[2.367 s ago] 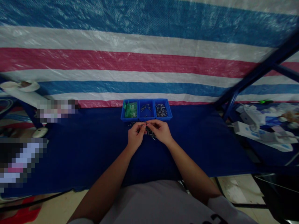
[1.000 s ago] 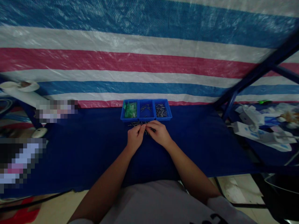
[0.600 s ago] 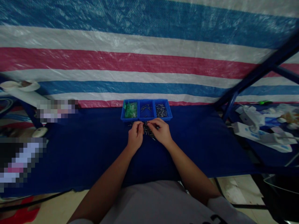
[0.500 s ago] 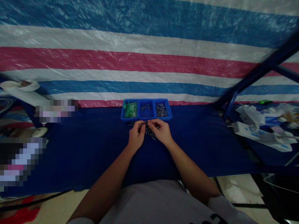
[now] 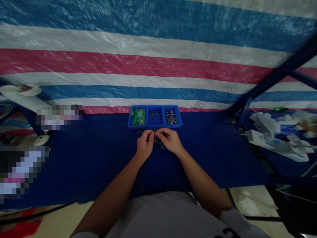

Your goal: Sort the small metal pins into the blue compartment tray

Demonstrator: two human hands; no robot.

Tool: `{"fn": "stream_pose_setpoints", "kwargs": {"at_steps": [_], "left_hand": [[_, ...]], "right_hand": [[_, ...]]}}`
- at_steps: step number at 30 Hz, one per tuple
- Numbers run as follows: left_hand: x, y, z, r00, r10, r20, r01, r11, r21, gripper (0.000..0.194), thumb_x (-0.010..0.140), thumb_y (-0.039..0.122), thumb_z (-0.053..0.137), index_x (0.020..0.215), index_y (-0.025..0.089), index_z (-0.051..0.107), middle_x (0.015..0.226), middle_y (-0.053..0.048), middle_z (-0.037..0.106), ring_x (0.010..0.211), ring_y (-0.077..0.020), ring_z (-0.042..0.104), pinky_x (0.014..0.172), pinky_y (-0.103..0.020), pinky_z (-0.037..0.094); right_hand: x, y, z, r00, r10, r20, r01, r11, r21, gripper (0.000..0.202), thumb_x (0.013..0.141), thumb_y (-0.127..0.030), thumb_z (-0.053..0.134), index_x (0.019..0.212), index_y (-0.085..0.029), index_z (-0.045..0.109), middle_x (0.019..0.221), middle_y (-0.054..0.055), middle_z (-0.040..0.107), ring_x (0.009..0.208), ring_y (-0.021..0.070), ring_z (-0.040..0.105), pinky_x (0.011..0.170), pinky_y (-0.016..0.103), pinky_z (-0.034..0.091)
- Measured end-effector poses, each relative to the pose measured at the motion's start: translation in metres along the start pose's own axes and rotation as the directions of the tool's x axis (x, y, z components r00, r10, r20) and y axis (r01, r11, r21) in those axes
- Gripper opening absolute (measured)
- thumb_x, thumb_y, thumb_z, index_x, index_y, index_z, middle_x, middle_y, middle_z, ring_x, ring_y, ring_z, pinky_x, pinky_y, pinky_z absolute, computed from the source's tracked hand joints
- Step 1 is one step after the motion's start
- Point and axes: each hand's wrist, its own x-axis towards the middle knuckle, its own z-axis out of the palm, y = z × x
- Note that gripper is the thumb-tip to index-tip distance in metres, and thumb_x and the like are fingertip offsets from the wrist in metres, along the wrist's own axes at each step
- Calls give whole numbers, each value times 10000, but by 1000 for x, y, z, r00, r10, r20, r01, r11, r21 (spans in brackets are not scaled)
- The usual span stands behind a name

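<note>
My left hand point(image 5: 145, 143) and my right hand point(image 5: 171, 141) meet just in front of the blue three-part bin point(image 5: 155, 126). Both are closed in a pinch, thumbs and forefingers almost touching. Whatever sits between the fingertips is too small and dark to make out. Beneath and between the hands lies a loose pile of thin metal pins point(image 5: 158, 142), possibly rivets or screws, partly covered by the fingers. Green packets point(image 5: 138, 116) fill the bin's left compartment. A few thin metal pins point(image 5: 155, 114) lie in the middle one, and many short metal pieces point(image 5: 170, 117) in the right one.
The blue-covered table point(image 5: 99, 158) stretches to both sides. A striped plastic sheet point(image 5: 158, 62) hangs behind it. At right stand a dark slanted frame bar point(image 5: 272, 74) and a white power strip point(image 5: 277, 145) among clutter. A white roll point(image 5: 27, 99) is at far left.
My right hand has shifted slightly left and down, bringing its fingertips closer to those of my left hand. The bin and the pile look the same.
</note>
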Motion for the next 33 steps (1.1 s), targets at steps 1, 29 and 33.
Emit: {"fn": "stream_pose_setpoints", "kwargs": {"at_steps": [1, 29, 33], "left_hand": [[0, 0, 0, 1000, -5, 6, 5, 1000, -6, 204, 941, 343, 453, 921, 183, 579, 620, 37, 565, 556, -94, 537, 594, -213, 424], [0, 0, -4, 997, -66, -29, 67, 997, 44, 406, 936, 428, 439, 625, 180, 520, 539, 24, 548, 508, -97, 510, 535, -216, 385], [1, 0, -3, 995, -89, -39, 89, 996, 16, 355, 927, 437, 455, 715, 178, 574, 562, 25, 567, 525, -104, 531, 547, -218, 399]], "right_hand": [[0, 0, 0, 1000, -13, 7, 14, 1000, -24, 205, 863, -357, 606, 815, -189, 712, 750, 27, 697, 662, 139, 607, 623, 248, 451], [-2, -1, 3, 991, 83, 102, -84, 996, 4, 378, 928, -481, 462, 728, -183, 579, 564, -26, 536, 508, 101, 485, 509, 214, 377], [-2, -2, 2, 995, 62, 83, -62, 998, 4, 292, 921, -414, 492, 768, -186, 592, 579, -27, 552, 516, 106, 505, 517, 219, 390]]}}
